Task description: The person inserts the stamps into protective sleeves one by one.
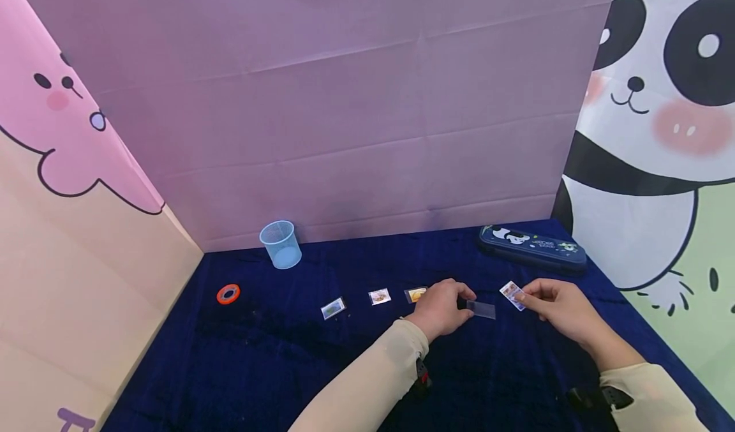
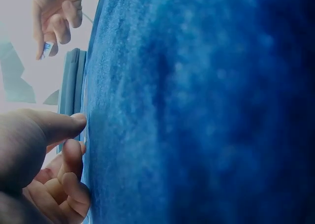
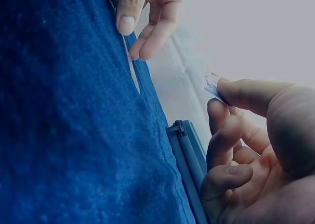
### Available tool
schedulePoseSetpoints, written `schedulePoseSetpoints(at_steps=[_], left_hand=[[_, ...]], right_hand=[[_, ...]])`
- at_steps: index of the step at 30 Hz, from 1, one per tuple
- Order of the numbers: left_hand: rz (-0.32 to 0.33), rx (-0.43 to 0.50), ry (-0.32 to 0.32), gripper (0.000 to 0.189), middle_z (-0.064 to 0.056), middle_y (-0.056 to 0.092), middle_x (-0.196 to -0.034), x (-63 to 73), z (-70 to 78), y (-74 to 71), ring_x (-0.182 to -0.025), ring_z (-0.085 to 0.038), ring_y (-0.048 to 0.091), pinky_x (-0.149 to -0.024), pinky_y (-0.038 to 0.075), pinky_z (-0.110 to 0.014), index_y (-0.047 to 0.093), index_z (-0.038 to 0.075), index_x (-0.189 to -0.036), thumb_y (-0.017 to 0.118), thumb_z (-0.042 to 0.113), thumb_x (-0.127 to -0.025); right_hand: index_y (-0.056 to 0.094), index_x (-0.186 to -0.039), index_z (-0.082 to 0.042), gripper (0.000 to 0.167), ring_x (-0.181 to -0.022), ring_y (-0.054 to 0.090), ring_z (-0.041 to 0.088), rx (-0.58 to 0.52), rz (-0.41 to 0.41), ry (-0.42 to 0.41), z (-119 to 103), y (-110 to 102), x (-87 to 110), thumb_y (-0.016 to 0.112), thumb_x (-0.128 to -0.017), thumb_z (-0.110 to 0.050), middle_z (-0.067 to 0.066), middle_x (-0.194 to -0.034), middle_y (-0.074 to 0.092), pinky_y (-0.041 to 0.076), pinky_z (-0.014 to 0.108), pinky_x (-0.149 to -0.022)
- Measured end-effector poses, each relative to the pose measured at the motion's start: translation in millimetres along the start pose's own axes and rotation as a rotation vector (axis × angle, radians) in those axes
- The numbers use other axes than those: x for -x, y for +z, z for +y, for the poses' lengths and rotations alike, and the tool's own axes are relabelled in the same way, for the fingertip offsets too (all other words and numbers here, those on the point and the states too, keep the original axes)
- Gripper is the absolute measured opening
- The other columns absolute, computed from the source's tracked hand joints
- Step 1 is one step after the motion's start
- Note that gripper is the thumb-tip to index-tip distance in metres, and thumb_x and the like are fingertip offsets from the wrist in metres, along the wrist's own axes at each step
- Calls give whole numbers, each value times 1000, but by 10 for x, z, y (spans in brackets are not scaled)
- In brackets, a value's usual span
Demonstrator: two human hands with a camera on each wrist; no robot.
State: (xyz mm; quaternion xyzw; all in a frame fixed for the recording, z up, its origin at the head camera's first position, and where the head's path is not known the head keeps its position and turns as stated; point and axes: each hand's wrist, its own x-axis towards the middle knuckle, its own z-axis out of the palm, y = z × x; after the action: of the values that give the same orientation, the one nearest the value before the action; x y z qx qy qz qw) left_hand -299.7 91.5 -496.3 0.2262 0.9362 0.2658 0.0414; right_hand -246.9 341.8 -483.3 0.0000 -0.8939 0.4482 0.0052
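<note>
My left hand (image 1: 442, 307) is low over the dark blue cloth, thumb and forefinger at the two left corners of a small clear plastic sleeve (image 1: 483, 310). The sleeve lies about flat; in the right wrist view it shows as a thin pale sliver (image 3: 134, 76) beside the left thumb. To the right, my right hand (image 1: 559, 309) pinches a small printed card (image 1: 510, 294) between thumb and forefinger, raised above the cloth. The card's picture is too small to make out. In the right wrist view the card (image 3: 212, 84) sticks out past the thumb tip.
Sleeved picture cards lie left of the hands: one yellow (image 1: 416, 295), partly behind the left hand, one white (image 1: 379, 297) and one blue-green (image 1: 333, 308). Farther off are a blue cup (image 1: 281, 245), an orange tape roll (image 1: 228, 294) and a panda pencil case (image 1: 533, 249).
</note>
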Motion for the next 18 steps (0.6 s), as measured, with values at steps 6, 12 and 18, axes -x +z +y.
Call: schedulePoseSetpoints(at_steps=[6,12,18], left_hand=[[6,-44,11,27,18,61,-106,-7,20,37,-92,-1,57,-88,52,-26,75,36,-119,82,35,-93],[3,-54,-31,28,14,60,-107,24,46,17,-90,-3,55,-88,52,-25,77,33,-123,80,32,-95],[2,-76,-29,18,14,57,-100,34,36,12,-85,-3,53,-81,50,-23,79,34,-111,82,32,-94]], right_hand=[[73,-112,-4,38,-73,57,21,-2,-1,-17,-30,1,8,68,-103,-41,11,-90,66,48,31,-60],[74,-110,-4,36,-72,57,20,-1,3,-29,-43,7,18,69,-103,-39,11,-91,67,48,30,-60],[74,-110,-4,35,-73,57,20,-7,3,-27,-42,17,21,70,-102,-39,11,-92,68,48,30,-61]])
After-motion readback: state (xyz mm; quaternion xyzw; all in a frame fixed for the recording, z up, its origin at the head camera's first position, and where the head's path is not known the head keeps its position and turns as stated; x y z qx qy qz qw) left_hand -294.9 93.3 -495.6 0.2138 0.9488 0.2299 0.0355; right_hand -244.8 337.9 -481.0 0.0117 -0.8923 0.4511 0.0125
